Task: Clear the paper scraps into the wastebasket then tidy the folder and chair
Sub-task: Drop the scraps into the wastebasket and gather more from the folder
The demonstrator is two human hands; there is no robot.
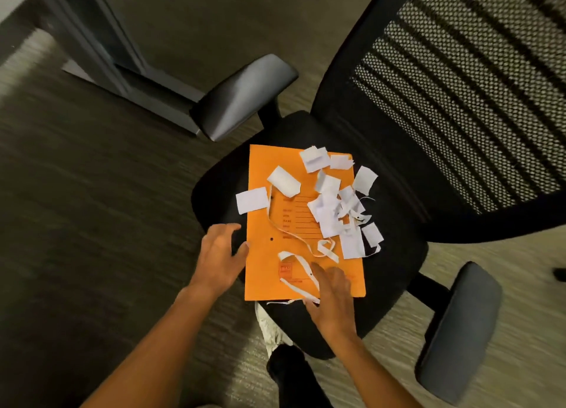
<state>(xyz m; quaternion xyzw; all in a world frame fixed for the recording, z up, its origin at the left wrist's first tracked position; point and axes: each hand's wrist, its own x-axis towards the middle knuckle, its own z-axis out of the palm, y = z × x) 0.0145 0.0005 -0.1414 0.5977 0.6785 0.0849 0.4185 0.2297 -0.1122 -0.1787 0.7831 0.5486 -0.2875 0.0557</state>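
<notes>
Head view
Folder (266, 254): orange, lying flat on the black seat of the chair (395, 230); its long axis runs from the seat's near edge toward the mesh backrest, printed side up.
Paper scraps (329, 211): white torn pieces, most heaped on the folder's far right part; a few spill off its right edge onto the seat, and one rectangle overhangs the left edge.
Paper strips (301, 272): thin white curls across the folder's near half, one trailing over the near edge.
Left hand (220, 254): grip open, fingers spread; fingertips at the folder's left edge, palm over the seat; holds nothing.
Right hand (332, 297): grip open, fingers laid flat on the folder's near right corner, touching a strip; nothing closed in it.
Chair: backrest of black mesh at upper right, one armrest (245, 98) at far left of the seat, the other (459, 331) at near right.
Floor (92, 208): grey-brown carpet with a fine striped weave, blurred toward the edges.
Room: the metal leg and foot of a tabletop (134, 73) stand at upper left, near the far armrest.
Below the seat: a pale shoe (271, 328) and a dark trouser leg (294, 374) of the person.
</notes>
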